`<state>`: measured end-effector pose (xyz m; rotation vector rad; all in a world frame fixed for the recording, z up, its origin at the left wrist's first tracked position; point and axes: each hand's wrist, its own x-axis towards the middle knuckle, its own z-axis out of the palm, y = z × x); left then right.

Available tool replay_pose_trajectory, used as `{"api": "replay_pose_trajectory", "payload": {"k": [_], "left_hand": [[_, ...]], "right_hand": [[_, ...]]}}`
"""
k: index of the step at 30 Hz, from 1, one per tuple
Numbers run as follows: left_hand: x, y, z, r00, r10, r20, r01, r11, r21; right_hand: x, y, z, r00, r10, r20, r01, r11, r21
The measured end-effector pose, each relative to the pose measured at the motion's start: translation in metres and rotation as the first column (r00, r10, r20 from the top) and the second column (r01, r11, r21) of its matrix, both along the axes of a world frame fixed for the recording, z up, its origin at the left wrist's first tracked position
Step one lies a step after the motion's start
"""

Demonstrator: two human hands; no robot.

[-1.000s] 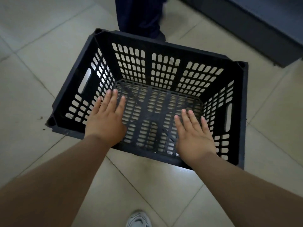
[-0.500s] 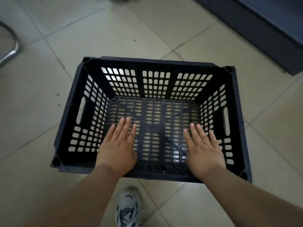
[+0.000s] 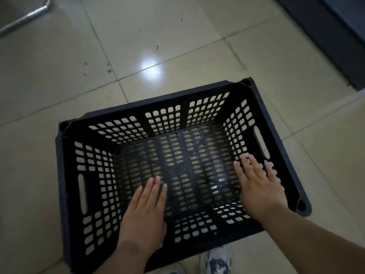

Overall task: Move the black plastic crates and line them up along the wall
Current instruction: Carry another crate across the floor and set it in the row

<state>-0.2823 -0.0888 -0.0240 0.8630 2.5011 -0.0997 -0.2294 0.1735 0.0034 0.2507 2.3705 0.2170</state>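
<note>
swinging now: the black plastic crate (image 3: 67,194) has turned since half a second ago. its far right corner points toward the dark cabinet base (image 3: 325,30), and the right hand has slid over to the right end wall. left fingers (image 3: 154,186) are straight and together, reaching in over the near long wall, tips toward the slotted bottom. right fingers (image 3: 250,167) are straight too, a little blurred, spread just beside the right handle slot (image 3: 261,143). nothing is curled round anything, and the thumbs are hidden, so i can't say whether they hook the rim. left hand (image 3: 144,214) sits about mid-wall, right hand (image 3: 258,186) off toward the end.

the crate is empty, mouth up, over the pale tiled floor (image 3: 197,26) and close against the person, a grey and white shoe (image 3: 216,260) peeping past its near edge. whether it rides on the tiles or is lifted clear, i can't tell. no other crate in sight and no wall i could swear to, so i'd reckon this is mid-move, early in the job.

to do it well: keep the palms wide apart so the turn stays controlled, steer with the right and steady with the left. square a long side to the wall before letting go, and mind the toes. metal tube (image 3: 25,17) at top left is well apart.
</note>
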Motion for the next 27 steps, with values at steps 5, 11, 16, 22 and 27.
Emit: {"api": "replay_pose_trajectory", "payload": {"k": [5,11,16,22,27], "left_hand": [[-0.010,-0.050,0.009,0.967,0.135,-0.217,-0.150,0.987,-0.055],[-0.023,-0.097,0.015,0.921,0.218,-0.322,-0.280,0.947,-0.158],[-0.034,-0.111,0.019,0.918,0.246,-0.312,-0.331,0.907,-0.259],[-0.050,-0.103,0.019,0.924,0.225,-0.309,-0.320,0.897,-0.303],[-0.061,-0.101,0.020,0.930,0.209,-0.301,-0.306,0.895,-0.325]], "right_hand": [[-0.011,0.013,0.006,0.994,0.037,-0.099,-0.026,0.993,0.113],[-0.035,0.032,0.005,0.982,0.119,-0.148,-0.089,0.977,0.196],[-0.052,0.039,0.002,0.972,0.206,-0.114,-0.174,0.954,0.243],[-0.059,0.048,-0.002,0.967,0.241,-0.081,-0.212,0.940,0.268],[-0.063,0.048,-0.005,0.971,0.238,-0.008,-0.224,0.922,0.315]]}}
